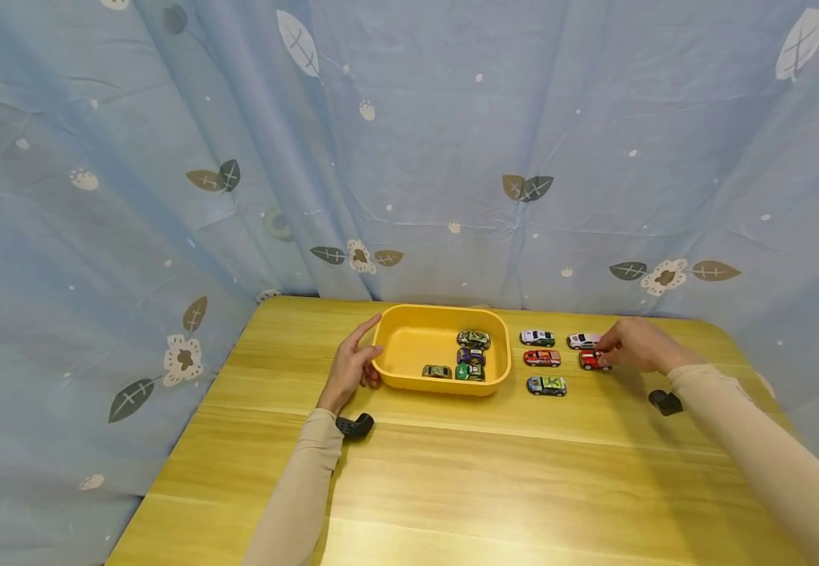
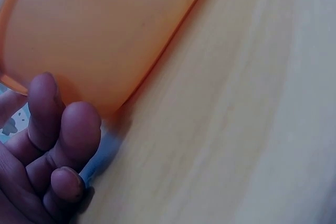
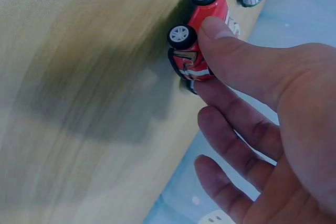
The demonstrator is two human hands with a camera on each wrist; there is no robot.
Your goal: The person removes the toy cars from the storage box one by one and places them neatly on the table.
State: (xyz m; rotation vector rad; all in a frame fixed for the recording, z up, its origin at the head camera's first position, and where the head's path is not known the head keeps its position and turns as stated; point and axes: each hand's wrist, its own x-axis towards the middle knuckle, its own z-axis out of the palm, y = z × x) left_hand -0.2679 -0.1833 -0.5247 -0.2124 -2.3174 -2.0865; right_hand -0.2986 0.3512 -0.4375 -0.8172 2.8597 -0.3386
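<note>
My left hand (image 1: 346,369) grips the left end of a yellow plastic tub (image 1: 409,343), thumb at the rim and fingers along the outer wall. Close up in the left wrist view, the tub's wall (image 2: 100,40) looks orange and the fingertips lie at its corner. Inside the tub, toward the right, sit several small toy cars, among them a purple one (image 1: 471,356) and a green one (image 1: 470,373). At the right, my right hand (image 1: 639,344) pinches a red toy car (image 3: 211,11) between thumb and index finger, its other fingers loosely bent.
Between tub and right hand stand a white-and-green car (image 1: 538,338), an orange-red car (image 1: 541,358) and a blue-and-green car (image 1: 547,386). A white car (image 1: 582,341) stands just behind the red one. A patterned blue curtain (image 1: 416,157) hangs behind the wooden table (image 1: 452,472).
</note>
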